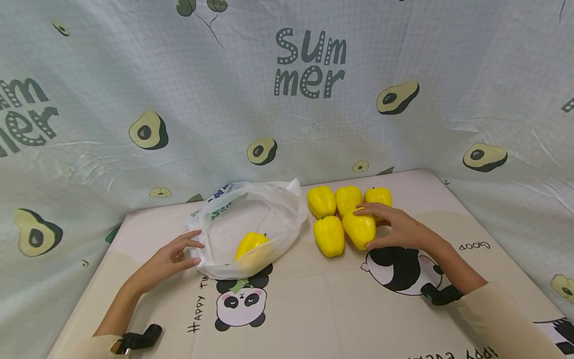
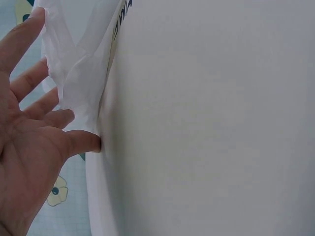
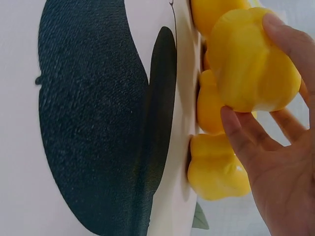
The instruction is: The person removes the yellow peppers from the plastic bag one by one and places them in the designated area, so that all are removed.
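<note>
A yellow bell pepper (image 1: 359,231) is gripped between the thumb and fingers of my right hand (image 1: 399,228). In the right wrist view the held pepper (image 3: 253,61) stands out in front of the others. Several more yellow bell peppers (image 1: 329,237) are grouped beside and behind it. To their left lies a white plastic bag (image 1: 298,212), its mouth spread wide, with one yellow pepper (image 1: 250,244) inside, partly covered by the near wall. My left hand (image 1: 168,262) touches the bag's left rim with loosely extended fingers, and in the left wrist view the fingertips rest against the thin plastic (image 2: 81,81).
The table (image 1: 305,319) wears a pale cover printed with pandas and lettering. Behind it hangs a light cloth (image 1: 314,124) with avocado prints, close to the bag and the back peppers. Black straps (image 1: 142,339) sit on both wrists.
</note>
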`<act>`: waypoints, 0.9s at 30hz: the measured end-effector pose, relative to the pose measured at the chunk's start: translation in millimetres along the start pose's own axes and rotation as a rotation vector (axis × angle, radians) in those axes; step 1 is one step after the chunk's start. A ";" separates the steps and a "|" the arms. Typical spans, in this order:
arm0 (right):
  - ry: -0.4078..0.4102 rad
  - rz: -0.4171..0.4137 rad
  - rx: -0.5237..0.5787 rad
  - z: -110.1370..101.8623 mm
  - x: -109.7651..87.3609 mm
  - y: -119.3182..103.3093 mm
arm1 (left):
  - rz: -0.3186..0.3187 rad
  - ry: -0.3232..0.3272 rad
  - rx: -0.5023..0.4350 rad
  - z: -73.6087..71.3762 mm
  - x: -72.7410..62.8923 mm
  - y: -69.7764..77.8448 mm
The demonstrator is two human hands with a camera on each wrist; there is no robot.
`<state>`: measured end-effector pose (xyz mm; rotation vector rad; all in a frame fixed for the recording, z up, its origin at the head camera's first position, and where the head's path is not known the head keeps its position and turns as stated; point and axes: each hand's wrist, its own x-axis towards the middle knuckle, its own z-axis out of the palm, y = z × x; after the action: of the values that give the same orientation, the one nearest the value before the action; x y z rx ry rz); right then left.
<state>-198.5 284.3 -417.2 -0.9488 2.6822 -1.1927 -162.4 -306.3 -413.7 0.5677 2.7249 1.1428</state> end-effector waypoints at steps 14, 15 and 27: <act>-0.015 -0.015 0.060 2.5 -2.0 4.2 | 0.011 0.000 0.007 1.6 0.7 -4.7; -0.014 -0.013 0.062 2.5 -2.2 4.0 | 0.010 0.000 0.004 1.7 0.8 -4.5; -0.024 -0.010 0.080 2.9 -9.9 4.6 | 0.019 0.002 -0.003 0.8 -1.3 -0.2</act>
<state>-192.0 290.3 -424.3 -0.9596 2.5925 -1.2719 -161.1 -306.5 -414.5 0.5941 2.7249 1.1529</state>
